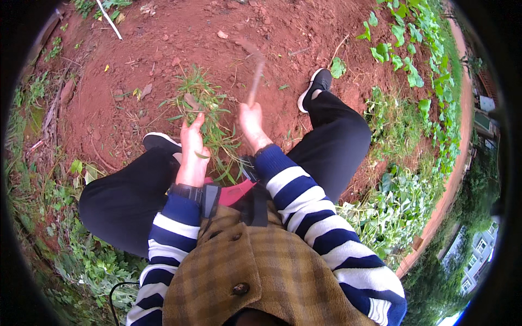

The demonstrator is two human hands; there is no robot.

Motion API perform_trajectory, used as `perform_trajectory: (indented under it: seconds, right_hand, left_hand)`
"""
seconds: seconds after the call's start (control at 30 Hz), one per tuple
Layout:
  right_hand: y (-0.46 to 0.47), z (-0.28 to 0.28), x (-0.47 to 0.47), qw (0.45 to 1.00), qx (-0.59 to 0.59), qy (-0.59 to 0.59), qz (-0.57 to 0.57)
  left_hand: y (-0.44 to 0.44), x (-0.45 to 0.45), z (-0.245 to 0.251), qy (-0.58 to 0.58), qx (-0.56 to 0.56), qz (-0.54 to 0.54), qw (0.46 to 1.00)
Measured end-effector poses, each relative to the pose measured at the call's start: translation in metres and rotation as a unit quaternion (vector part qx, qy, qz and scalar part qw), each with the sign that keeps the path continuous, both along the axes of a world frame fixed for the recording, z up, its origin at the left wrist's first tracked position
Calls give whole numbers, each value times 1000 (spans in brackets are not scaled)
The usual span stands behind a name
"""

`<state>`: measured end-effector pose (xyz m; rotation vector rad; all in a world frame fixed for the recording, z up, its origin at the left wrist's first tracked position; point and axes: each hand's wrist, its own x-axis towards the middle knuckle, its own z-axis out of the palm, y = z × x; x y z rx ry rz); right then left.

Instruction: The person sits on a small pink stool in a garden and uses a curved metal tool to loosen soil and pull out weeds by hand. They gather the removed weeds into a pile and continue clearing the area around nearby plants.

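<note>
My right hand (250, 118) is closed around the handle of a slender, curved tool (257, 77), which looks like a sickle. Its curved far end is blurred against the red soil. My left hand (193, 144) is at the left side of a clump of green grass (212, 122), with some fingers extended. A blade of grass crosses near its thumb, but whether the fingers grip any stems cannot be told. Just beyond the left fingertips is a brown piece (191, 102), perhaps a clod or dry leaf. Between my hands, the grass spreads back towards my lap.
My dark shoes (320, 81) rest on red soil (134, 53) on either side of the grass. Leafy vines (408, 57) grow along the right, beside a dirt path (452, 179). A pale stick (109, 19) lies at the upper left. Pink material (234, 193) shows at my lap.
</note>
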<state>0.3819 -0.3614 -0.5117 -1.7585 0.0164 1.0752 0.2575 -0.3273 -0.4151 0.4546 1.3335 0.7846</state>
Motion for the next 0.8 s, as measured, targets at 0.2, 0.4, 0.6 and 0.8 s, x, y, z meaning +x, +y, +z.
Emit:
perform_trajectory:
  seconds: [0.2,0.4,0.6,0.8]
  right_hand:
    - [-13,-20,29,968,1,11,-250]
    - [-30,-37,8,997,-46,52,-38]
    - [-44,-5,-18,998,-31,47,12]
    - [-42,8,18,978,-13,72,-195]
  left_hand:
    - [-2,2,7,-21,14,-7,1000]
    - [-4,9,3,-35,22,-32,999]
    - [-6,15,1,-13,25,-41,999]
    - [-4,11,-4,-37,23,-36,998]
